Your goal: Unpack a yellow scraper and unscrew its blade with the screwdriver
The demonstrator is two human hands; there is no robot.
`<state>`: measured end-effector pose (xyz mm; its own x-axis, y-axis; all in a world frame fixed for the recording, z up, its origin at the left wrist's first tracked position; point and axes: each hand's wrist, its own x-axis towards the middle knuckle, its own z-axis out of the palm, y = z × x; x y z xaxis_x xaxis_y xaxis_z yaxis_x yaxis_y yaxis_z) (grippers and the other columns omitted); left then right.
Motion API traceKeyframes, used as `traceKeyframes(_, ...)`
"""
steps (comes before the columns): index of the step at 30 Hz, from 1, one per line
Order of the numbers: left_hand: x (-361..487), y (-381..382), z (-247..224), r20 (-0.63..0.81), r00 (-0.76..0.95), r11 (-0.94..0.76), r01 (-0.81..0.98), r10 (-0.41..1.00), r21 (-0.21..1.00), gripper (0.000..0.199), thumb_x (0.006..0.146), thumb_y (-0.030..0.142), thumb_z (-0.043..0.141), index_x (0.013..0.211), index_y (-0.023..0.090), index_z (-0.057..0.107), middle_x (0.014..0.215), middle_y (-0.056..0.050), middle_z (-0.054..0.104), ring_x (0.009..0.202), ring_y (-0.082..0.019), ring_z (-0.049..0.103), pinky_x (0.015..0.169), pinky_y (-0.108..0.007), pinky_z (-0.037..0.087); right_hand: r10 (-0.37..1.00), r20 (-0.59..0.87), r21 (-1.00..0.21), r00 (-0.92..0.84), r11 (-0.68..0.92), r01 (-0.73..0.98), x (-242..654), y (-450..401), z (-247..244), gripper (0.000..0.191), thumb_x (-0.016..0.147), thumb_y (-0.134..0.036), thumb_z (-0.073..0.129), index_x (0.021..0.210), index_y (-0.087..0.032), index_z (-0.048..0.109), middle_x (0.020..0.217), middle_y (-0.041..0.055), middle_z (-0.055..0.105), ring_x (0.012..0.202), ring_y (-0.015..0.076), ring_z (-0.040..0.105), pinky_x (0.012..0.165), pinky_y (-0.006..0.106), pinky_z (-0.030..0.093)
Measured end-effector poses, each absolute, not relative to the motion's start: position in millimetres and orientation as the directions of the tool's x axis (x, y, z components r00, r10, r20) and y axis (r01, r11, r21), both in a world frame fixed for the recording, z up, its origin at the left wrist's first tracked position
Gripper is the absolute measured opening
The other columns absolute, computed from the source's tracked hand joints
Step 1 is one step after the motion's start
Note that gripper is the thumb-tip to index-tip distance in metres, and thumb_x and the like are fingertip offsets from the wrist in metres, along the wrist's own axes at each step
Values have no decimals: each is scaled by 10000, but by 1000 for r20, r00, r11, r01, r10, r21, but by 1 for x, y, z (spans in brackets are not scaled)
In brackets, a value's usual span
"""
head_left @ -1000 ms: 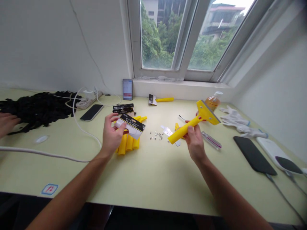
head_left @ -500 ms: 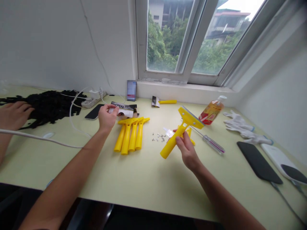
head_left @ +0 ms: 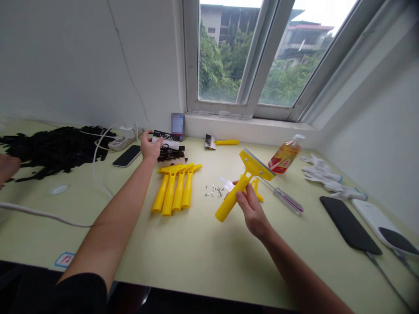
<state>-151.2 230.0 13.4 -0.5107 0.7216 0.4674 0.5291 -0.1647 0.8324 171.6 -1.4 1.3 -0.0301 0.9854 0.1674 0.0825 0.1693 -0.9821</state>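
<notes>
My left hand (head_left: 150, 146) reaches to the back of the table, pinching a black-and-white card sleeve (head_left: 166, 139) above a small stack of similar cards (head_left: 170, 154). My right hand (head_left: 252, 212) grips a yellow plastic scraper (head_left: 236, 196) by its handle, with the wide head and metal edge raised and tilted. Beneath that hand lie a small yellow piece (head_left: 257, 195) and a few silvery blades (head_left: 227, 183). Several yellow scraper handles (head_left: 173, 189) lie side by side between my hands, and tiny metal nuts (head_left: 213, 190) are scattered just right of them.
A screwdriver (head_left: 288, 200), an orange bottle (head_left: 285, 155) and white gloves (head_left: 327, 176) lie to the right, beside black and white pads (head_left: 350, 224). Left are a black strip pile (head_left: 55, 152), phone (head_left: 127, 156), power strip (head_left: 122, 140) and cables; a co-worker's hand (head_left: 6, 168) is at the edge.
My left hand has moved back and left with the card, uncovering the yellow handles. My right hand and scraper have shifted slightly left. The co-worker's hand has drawn back toward the left edge.
</notes>
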Motion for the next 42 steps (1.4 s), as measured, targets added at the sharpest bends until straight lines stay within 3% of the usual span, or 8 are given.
traceKeyframes(9,-146,195,15,551,-507,-21,723,663,690,344,771,252,627,1102,159,614,1190,-156,545,1212,-321,473,1064,-491,342,987,150,-981,-65,157,114,173,0,-4,404,926,-536,479,1190,-231,461,1243,112,564,1033,224,605,858,372,524)
traceKeyframes(13,-101,135,24,618,-69,-366,752,783,549,167,863,248,512,930,164,639,1016,-110,605,1064,-271,559,1012,-436,402,985,150,-981,-87,159,110,173,0,-8,364,935,-503,492,1192,-245,477,1251,93,571,1039,212,599,871,358,517)
traceKeyframes(16,-51,66,23,439,264,-511,474,859,717,271,928,353,490,1076,172,627,1054,-98,627,1002,-226,585,937,-386,467,977,181,-977,-115,192,93,165,-3,-9,317,942,-470,497,1162,-241,509,1156,72,613,990,199,606,834,339,516)
traceKeyframes(20,-5,4,12,87,550,-137,51,831,989,511,947,512,458,1355,206,444,1103,-99,615,882,-184,614,769,-328,522,951,289,-922,-113,308,233,148,-8,1,227,942,-425,510,1003,-220,584,920,43,619,786,169,588,698,311,503)
traceKeyframes(26,-15,10,2,-55,607,59,14,793,998,372,898,530,535,988,169,532,712,29,495,519,-71,438,471,-208,349,922,286,-573,-261,383,724,211,-1,15,290,959,-397,448,1001,-241,689,1025,86,659,981,240,601,900,423,477)
traceKeyframes(32,-42,24,1,-165,640,-2,252,750,968,332,866,448,577,1047,170,572,704,31,530,559,-104,517,533,-234,445,945,256,-130,203,-174,976,361,8,-25,491,806,-484,543,1113,-129,687,1160,210,651,1063,370,602,939,534,447)
traceKeyframes(36,-46,25,5,-178,664,-33,293,726,956,323,878,433,544,1058,170,599,765,6,572,616,-117,545,568,-238,463,943,100,-257,317,-283,924,392,11,-30,408,755,-506,588,963,-181,720,979,159,725,898,325,670,809,445,506)
traceKeyframes(42,-52,15,18,-84,698,-368,471,711,801,418,935,397,456,1305,235,562,1044,-82,683,913,-221,615,835,-369,472,667,491,-655,561,-142,742,356,2,25,453,718,-572,699,993,-213,687,755,69,682,667,266,655,614,397,504)
